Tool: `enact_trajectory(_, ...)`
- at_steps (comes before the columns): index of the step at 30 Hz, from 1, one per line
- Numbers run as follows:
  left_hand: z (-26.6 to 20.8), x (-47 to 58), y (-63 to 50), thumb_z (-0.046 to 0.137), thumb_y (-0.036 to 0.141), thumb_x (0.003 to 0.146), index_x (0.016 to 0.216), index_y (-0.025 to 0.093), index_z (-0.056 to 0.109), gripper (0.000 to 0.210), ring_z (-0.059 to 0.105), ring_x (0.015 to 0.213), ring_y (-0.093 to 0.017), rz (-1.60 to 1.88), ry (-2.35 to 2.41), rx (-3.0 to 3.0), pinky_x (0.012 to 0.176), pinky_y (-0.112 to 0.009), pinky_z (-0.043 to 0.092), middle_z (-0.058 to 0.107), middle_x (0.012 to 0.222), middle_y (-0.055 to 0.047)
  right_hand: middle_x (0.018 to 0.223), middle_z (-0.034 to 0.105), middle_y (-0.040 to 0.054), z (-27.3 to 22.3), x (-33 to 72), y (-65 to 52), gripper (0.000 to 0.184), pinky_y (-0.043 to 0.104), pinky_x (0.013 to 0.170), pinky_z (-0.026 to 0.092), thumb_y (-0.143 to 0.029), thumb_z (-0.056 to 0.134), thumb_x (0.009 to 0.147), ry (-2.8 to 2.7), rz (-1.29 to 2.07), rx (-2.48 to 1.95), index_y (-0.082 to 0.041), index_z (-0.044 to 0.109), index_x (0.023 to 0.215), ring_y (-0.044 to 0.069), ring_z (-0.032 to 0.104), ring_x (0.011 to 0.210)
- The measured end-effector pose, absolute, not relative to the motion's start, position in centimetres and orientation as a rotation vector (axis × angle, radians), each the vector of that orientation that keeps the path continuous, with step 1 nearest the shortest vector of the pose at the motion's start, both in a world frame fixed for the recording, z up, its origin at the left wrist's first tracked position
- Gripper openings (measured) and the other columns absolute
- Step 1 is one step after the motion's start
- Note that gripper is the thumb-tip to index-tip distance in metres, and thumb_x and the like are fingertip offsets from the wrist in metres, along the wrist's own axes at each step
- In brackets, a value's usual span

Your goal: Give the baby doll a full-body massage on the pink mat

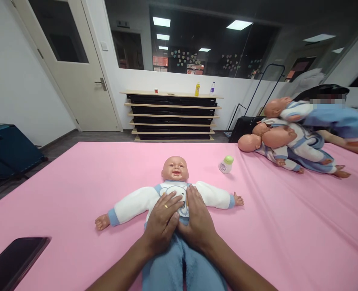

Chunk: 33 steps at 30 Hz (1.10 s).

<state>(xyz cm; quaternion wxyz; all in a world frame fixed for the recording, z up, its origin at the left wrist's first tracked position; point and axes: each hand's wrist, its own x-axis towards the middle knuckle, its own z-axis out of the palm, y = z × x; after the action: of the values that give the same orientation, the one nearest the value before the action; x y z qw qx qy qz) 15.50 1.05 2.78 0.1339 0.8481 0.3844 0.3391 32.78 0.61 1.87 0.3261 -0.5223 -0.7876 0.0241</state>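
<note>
A baby doll [175, 169] lies face up on the pink table cover [84, 173], its arms spread to both sides. It wears a white top with blue cuffs and blue trousers [181, 268]. Flat on its chest and belly rests my left hand [164, 220], a ring on one finger, the fingers stretched out. Beside it, my right hand [199, 218] lies on the other side of the chest, fingers straight and together. Between the hands part of a printed animal face shows on the top. Neither hand grips anything.
A small white bottle with a green cap [226, 165] stands beyond the doll's arm. Several more dolls [283, 139] are piled at the right, near another person [322, 91]. A dark phone [13, 262] lies front left. Behind the table is a low shelf [174, 115].
</note>
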Motion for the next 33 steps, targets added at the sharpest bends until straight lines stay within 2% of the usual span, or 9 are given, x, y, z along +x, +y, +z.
enact_trajectory(3, 2.8, 15.8, 1.4, 0.033, 0.029, 0.1, 0.146, 0.028, 0.04, 0.047, 0.027, 0.147, -0.022, 0.91, 1.23, 2.372, 0.12, -0.056, 0.023, 0.041, 0.152, -0.003, 0.152, 0.033, 0.0226, 2.4, 32.8, 0.2, 0.081, 0.057, 0.114, 0.035, -0.032, 0.059, 0.081, -2.066, -0.018, -1.252, -0.003, 0.027, 0.148, 0.034, 0.026, 0.145)
enact_trajectory(6, 2.4, 16.0, 1.6, 0.03, 0.03, 0.101, 0.149, 0.029, 0.034, 0.048, 0.021, 0.149, -0.021, 0.92, 1.312, 2.287, 0.121, -0.056, 0.019, 0.032, 0.157, -0.003, 0.146, 0.043, 0.0192, 3.2, 32.9, -0.2, 0.067, 0.054, 0.113, 0.038, -0.028, 0.06, 0.083, -2.086, -0.064, -1.067, -0.008, 0.038, 0.143, 0.031, 0.036, 0.141)
enact_trajectory(10, 1.3, 16.0, 1.6, 0.024, 0.03, 0.102, 0.151, 0.023, 0.029, 0.05, 0.017, 0.15, -0.021, 1.05, 1.399, 2.175, 0.121, -0.056, 0.018, 0.026, 0.159, -0.006, 0.133, 0.058, 0.0114, 4.2, 33.1, -0.1, 0.051, 0.047, 0.112, 0.042, -0.025, 0.058, 0.085, -2.241, 0.055, -0.848, -0.016, 0.05, 0.134, 0.024, 0.05, 0.13)
enact_trajectory(12, 1.1, 15.9, 1.4, 0.025, 0.029, 0.102, 0.152, 0.02, 0.027, 0.051, 0.017, 0.15, -0.022, 1.133, 1.414, 2.166, 0.122, -0.055, 0.019, 0.024, 0.16, -0.008, 0.137, 0.057, 0.0102, 4.4, 33.1, 0.2, 0.053, 0.048, 0.114, 0.039, -0.027, 0.058, 0.085, -2.291, 0.128, -0.893, -0.017, 0.049, 0.136, 0.024, 0.049, 0.131)
enact_trajectory(16, 1.5, 15.9, 0.9, 0.032, 0.026, 0.099, 0.152, 0.021, 0.027, 0.053, 0.021, 0.148, -0.025, 1.267, 1.323, 2.283, 0.12, -0.056, 0.023, 0.027, 0.159, -0.01, 0.15, 0.042, 0.0123, 4.2, 33.0, 0.6, 0.065, 0.054, 0.117, 0.032, -0.036, 0.057, 0.086, -2.301, 0.16, -1.096, -0.015, 0.04, 0.146, 0.028, 0.036, 0.141)
enact_trajectory(20, 2.1, 15.5, 0.4, 0.04, 0.023, 0.095, 0.145, 0.02, 0.038, 0.051, 0.032, 0.143, -0.027, 1.349, 1.139, 2.428, 0.116, -0.054, 0.031, 0.043, 0.15, -0.012, 0.156, 0.028, 0.0161, 3.4, 33.0, 0.8, 0.076, 0.055, 0.117, 0.03, -0.041, 0.056, 0.086, -2.244, 0.171, -1.292, -0.011, 0.031, 0.15, 0.031, 0.026, 0.146)
enact_trajectory(25, 2.6, 15.1, 0.5, 0.043, 0.023, 0.093, 0.135, 0.022, 0.052, 0.043, 0.043, 0.136, -0.025, 1.15, 0.936, 2.565, 0.115, -0.052, 0.032, 0.06, 0.133, -0.009, 0.156, 0.024, 0.0223, 2.1, 33.0, 0.8, 0.09, 0.056, 0.118, 0.029, -0.043, 0.062, 0.08, -2.136, 0.148, -1.404, 0.0, 0.024, 0.15, 0.034, 0.021, 0.147)
enact_trajectory(29, 3.2, 15.5, 0.9, 0.036, 0.027, 0.098, 0.14, 0.023, 0.048, 0.044, 0.035, 0.142, -0.022, 0.903, 1.087, 2.481, 0.119, -0.052, 0.024, 0.052, 0.144, -0.005, 0.155, 0.025, 0.0241, 2.0, 32.8, 0.6, 0.087, 0.057, 0.117, 0.03, -0.036, 0.059, 0.08, -2.061, 0.058, -1.375, 0.002, 0.022, 0.15, 0.035, 0.021, 0.146)
enact_trajectory(33, 3.2, 15.9, 1.3, 0.032, 0.032, 0.1, 0.146, 0.027, 0.039, 0.047, 0.023, 0.148, -0.02, 0.824, 1.227, 2.382, 0.121, -0.052, 0.019, 0.038, 0.154, -0.001, 0.154, 0.031, 0.0203, 2.7, 32.8, 0.2, 0.08, 0.056, 0.117, 0.032, -0.03, 0.058, 0.08, -2.059, -0.017, -1.223, -0.004, 0.026, 0.149, 0.033, 0.025, 0.146)
